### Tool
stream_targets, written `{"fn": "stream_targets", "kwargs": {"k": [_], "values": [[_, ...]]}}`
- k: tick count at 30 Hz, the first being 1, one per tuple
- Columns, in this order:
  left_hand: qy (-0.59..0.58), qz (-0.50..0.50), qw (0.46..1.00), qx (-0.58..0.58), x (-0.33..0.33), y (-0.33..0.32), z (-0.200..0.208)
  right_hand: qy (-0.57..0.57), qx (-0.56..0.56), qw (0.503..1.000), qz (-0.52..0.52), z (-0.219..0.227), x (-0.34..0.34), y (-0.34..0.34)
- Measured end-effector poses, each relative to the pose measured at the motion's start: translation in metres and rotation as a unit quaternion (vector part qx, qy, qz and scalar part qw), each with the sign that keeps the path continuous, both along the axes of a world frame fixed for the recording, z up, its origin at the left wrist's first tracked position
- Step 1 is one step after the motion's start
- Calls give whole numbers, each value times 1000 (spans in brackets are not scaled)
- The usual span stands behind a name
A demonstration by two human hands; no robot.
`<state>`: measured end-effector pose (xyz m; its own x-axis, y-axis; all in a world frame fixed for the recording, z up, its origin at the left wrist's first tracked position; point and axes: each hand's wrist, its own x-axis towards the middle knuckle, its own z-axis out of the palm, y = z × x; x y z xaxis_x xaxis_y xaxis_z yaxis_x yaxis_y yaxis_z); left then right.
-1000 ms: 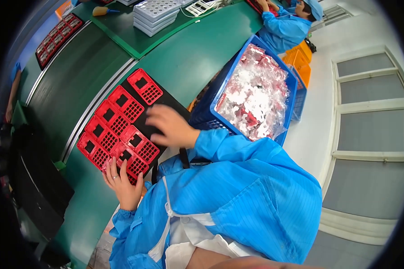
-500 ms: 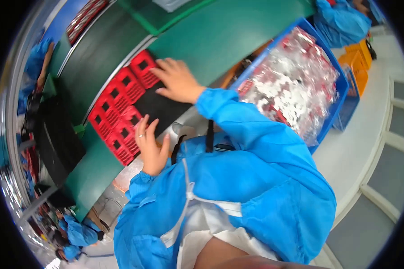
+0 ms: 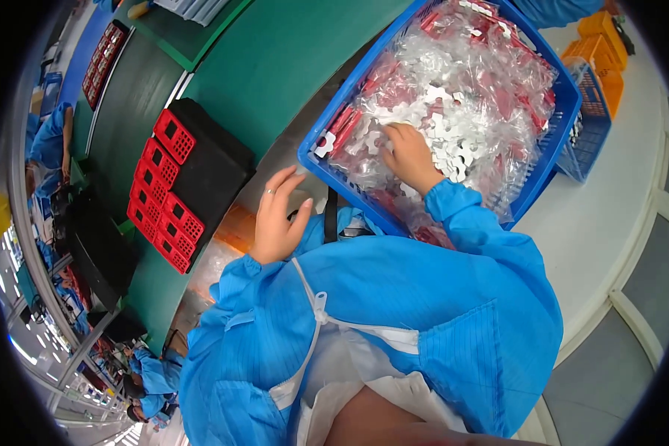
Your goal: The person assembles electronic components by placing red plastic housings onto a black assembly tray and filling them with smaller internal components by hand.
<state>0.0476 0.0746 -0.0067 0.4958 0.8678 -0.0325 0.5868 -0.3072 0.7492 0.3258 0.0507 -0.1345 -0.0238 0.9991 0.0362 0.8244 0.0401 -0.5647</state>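
Clear bags (image 3: 490, 85) in blue crate (image 3: 570, 100)

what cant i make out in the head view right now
All in the head view:
- Whether the right hand grips anything: its fingers cover that spot.
- The floor of the bin: bags and white pieces hide it.
- The full gray trays: cut off by the top edge.
- The blue sleeve's wearer: cut off likewise.

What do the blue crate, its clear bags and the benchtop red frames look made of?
Blue crate: probably moulded plastic, with slotted walls and a smooth sheen.
Clear bags: apparently thin plastic film, judging by crinkles and glare.
Red frames: likely rigid plastic, evenly coloured with crisp openings, though painted metal can't be ruled out.
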Motion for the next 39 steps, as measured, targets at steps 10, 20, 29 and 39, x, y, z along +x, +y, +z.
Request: {"fn": "stream_targets", "kwargs": {"k": [10,20,29,39], "values": [[-42,-44,998,9,14,-8,3,-193,108,938,267,-45,-29,68],[-293,7,890,-350,78,23,-41,533,-104,825,-155,77,-11,0],[-323,-23,789,-522,116,18,-45,515,129,783,-324,78,-2,9],[-249,-123,910,-307,120,15,-60,643,-9,687,-339,46,17,0]]}}
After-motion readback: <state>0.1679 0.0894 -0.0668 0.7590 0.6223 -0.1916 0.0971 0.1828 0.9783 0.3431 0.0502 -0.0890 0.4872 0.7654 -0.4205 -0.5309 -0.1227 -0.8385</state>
